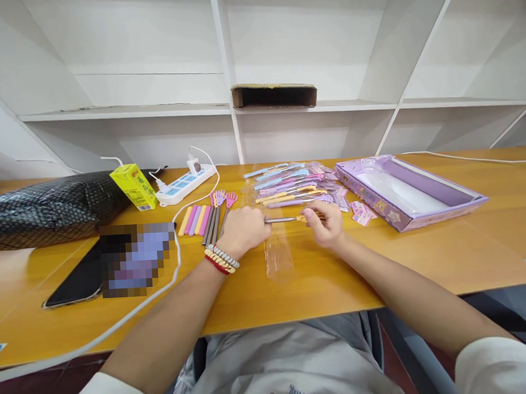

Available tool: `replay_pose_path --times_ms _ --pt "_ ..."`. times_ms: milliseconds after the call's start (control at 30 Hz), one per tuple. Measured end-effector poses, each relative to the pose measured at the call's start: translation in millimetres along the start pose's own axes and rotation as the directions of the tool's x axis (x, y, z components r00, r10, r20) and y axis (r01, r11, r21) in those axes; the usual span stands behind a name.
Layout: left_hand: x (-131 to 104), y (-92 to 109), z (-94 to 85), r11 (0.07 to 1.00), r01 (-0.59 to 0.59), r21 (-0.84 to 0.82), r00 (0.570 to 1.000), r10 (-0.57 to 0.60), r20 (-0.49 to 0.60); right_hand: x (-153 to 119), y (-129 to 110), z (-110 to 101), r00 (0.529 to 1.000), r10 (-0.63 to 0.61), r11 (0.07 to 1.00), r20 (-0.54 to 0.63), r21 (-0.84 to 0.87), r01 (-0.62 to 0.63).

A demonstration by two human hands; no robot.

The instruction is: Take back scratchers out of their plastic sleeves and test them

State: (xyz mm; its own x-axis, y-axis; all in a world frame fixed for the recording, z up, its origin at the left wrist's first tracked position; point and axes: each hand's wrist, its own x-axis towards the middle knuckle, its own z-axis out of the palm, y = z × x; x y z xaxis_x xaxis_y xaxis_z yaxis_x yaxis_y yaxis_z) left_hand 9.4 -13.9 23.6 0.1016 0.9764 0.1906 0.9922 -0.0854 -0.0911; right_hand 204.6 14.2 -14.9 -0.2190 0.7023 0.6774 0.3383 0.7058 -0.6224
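Observation:
My left hand (pixel 247 228) is closed around one end of a slim metal rod (pixel 282 219), part of what looks like a small back scratcher. At the rod's other end, my right hand (pixel 325 222) pinches around its yellow claw head. A clear plastic sleeve (pixel 278 255) lies on the table just below the rod. Left of my left hand are several dark rods with pink and purple claw heads (pixel 220 197). Beside them sits a row of yellow, purple and pink handles (pixel 194 220). Behind my hands, wrapped back scratchers (pixel 284 184) lie in a pile.
A purple box (pixel 444 211) stands at right, near small pink cards (pixel 362 213). At left are a yellow drink carton (pixel 134 187), power strip (pixel 187 185), black wrapped bundle (pixel 55 199) and dark tablet-like device (pixel 79 274). A white cable (pixel 178 257) crosses the table (pixel 338 287).

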Motion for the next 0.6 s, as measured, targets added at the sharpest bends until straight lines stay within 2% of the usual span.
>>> replay_pose_path --times_ms 100,200,300,400,433,500,600 --pt "0.5 1.4 3.0 0.999 0.006 -0.037 0.998 -0.009 -0.060 8.4 3.0 -2.7 0.997 0.083 0.991 -0.008 0.108 -0.082" --pt "0.3 2.4 5.3 0.973 -0.090 -0.212 0.985 0.056 -0.162 21.5 7.0 -9.8 0.969 0.247 0.925 -0.020 0.303 -0.230" --pt "-0.3 3.9 7.8 0.846 -0.245 -0.474 0.959 0.140 -0.246 29.8 14.9 -17.4 0.924 0.366 0.853 -0.112 0.438 -0.284" --pt "-0.9 7.1 11.1 0.698 -0.295 -0.652 0.952 0.158 -0.261 28.7 21.8 -17.8 0.931 0.326 0.838 -0.163 0.506 -0.205" --pt "-1.1 8.6 12.3 0.667 -0.295 -0.684 0.954 0.158 -0.257 26.7 22.3 -15.5 0.948 0.293 0.830 -0.127 0.525 -0.186" --pt "-1.9 11.8 14.8 0.638 -0.300 -0.709 0.953 0.174 -0.247 21.5 19.9 -8.1 0.975 0.223 0.822 0.019 0.533 -0.199" --pt "-3.5 15.6 17.8 0.671 -0.354 -0.652 0.935 0.257 -0.243 14.1 11.7 5.1 0.948 0.163 0.833 0.274 0.476 -0.281"
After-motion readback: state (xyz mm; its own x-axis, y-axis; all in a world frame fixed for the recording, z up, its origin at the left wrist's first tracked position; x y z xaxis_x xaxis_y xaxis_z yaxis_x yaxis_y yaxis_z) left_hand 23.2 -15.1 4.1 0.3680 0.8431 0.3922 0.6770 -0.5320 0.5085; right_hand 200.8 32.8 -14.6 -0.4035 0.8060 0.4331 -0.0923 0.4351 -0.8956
